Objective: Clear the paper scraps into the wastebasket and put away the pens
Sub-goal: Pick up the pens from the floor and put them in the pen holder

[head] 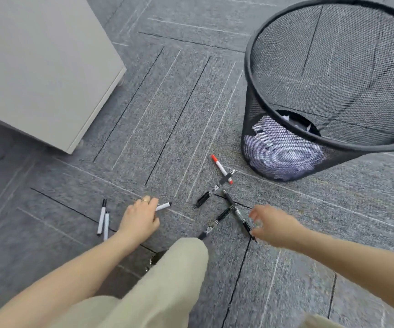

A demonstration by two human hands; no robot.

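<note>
Pinching a white marker (163,206) in my left hand (139,218) — right hand (271,227) spread, blurred, over black pens (243,218); no legible labels.

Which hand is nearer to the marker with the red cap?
The right hand. It hovers over the black pens just below the red-capped marker. The left hand is farther off to the marker's left, gripping a white marker.

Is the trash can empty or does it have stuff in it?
Not empty. Crumpled white paper shows through the mesh at the bottom of the wastebasket, which stands upright on the carpet.
</note>
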